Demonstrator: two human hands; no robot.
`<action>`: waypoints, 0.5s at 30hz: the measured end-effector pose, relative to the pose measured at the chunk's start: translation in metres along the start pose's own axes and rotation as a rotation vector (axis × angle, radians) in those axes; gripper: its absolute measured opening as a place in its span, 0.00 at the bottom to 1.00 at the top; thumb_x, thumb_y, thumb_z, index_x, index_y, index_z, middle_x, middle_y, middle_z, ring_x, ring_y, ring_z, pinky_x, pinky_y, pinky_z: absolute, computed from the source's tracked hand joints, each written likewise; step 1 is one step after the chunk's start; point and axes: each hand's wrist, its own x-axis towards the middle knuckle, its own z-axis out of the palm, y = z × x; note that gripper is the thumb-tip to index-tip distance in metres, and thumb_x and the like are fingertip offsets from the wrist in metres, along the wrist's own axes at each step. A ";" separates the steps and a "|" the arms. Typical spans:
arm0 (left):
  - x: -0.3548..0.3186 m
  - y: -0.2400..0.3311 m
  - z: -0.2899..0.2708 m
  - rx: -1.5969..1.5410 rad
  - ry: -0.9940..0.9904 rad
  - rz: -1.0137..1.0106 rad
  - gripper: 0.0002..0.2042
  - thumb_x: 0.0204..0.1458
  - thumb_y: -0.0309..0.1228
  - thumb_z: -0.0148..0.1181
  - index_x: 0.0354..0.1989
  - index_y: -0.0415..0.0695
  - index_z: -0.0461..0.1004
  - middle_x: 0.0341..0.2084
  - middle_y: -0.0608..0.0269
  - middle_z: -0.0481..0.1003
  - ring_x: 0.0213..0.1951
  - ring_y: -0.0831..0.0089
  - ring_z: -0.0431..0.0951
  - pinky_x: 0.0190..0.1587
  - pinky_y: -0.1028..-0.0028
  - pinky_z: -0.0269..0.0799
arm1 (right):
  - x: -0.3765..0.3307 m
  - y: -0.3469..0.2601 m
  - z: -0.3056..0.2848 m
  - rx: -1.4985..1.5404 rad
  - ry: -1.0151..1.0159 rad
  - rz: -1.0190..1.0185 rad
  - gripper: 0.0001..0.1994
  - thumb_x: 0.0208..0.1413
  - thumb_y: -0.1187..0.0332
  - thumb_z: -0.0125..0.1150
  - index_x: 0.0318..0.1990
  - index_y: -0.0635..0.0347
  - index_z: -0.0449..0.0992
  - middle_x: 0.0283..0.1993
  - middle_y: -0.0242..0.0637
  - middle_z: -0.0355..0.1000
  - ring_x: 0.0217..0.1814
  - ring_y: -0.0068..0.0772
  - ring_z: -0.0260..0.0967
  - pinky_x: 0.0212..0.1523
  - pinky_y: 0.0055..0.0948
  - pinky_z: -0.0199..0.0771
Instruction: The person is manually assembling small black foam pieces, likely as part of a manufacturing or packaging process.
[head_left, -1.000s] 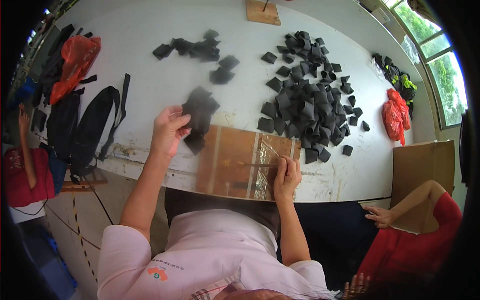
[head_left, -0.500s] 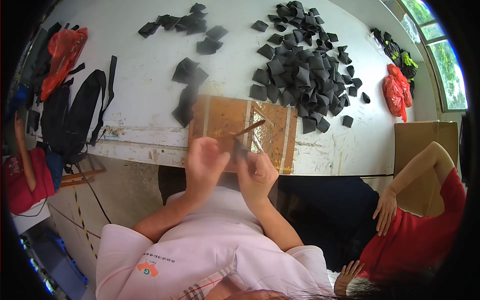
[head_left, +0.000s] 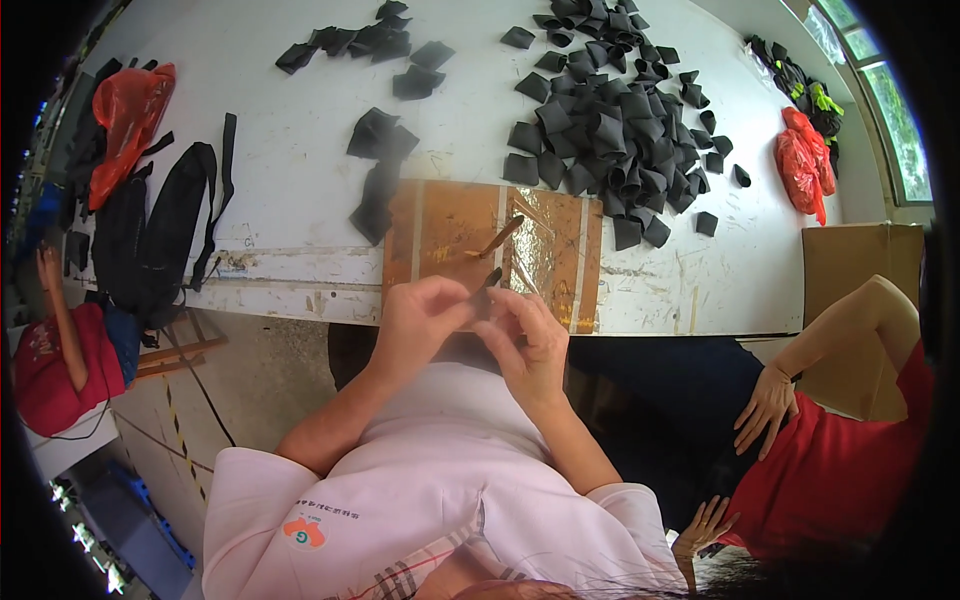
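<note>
Close together in front of my body, both hands work at a small black fabric piece (head_left: 492, 279) above the near edge of a brown board. My left hand (head_left: 418, 322) is closed, its thumb and fingertips pinched at the piece's left side. On the other side my right hand (head_left: 532, 345) grips it with curled fingers and thumb. Fingers cover most of the piece. Just beyond, a thin brown stick-like tool (head_left: 503, 236) lies slanted on the board (head_left: 450, 225), which has tape strips and a shiny, smeared patch.
A large heap of black fabric pieces (head_left: 625, 130) covers the table's right side; more (head_left: 378, 135) lie at left. Black straps (head_left: 180, 225) and a red bag (head_left: 135, 120) are far left. Another red bag (head_left: 803, 165), a cardboard box (head_left: 855, 300) and a person in red (head_left: 830, 480) are at right.
My left hand has come in from beside the black piece and now pinches it together with my right hand. The view has shifted slightly.
</note>
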 end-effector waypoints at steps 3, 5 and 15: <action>-0.005 -0.003 0.004 0.067 0.015 0.078 0.01 0.47 0.18 0.53 0.28 0.37 0.70 0.19 0.68 0.72 0.20 0.85 0.70 0.24 0.85 0.68 | 0.000 0.003 -0.003 -0.064 -0.027 -0.095 0.11 0.41 0.74 0.62 0.35 0.61 0.71 0.24 0.36 0.65 0.23 0.34 0.64 0.20 0.27 0.64; -0.007 -0.016 0.008 0.197 0.104 0.191 0.02 0.47 0.19 0.53 0.28 0.37 0.70 0.19 0.68 0.72 0.19 0.86 0.69 0.21 0.86 0.66 | 0.000 0.004 0.001 -0.310 0.065 -0.311 0.11 0.40 0.75 0.61 0.34 0.61 0.71 0.26 0.37 0.64 0.25 0.35 0.64 0.21 0.28 0.64; 0.007 0.009 0.000 -0.714 -0.126 -0.265 0.06 0.41 0.16 0.53 0.28 0.40 0.67 0.19 0.69 0.67 0.09 0.88 0.54 0.11 0.87 0.48 | 0.013 0.017 0.003 0.097 0.038 0.104 0.04 0.43 0.79 0.55 0.29 0.66 0.70 0.22 0.30 0.63 0.23 0.27 0.62 0.21 0.23 0.61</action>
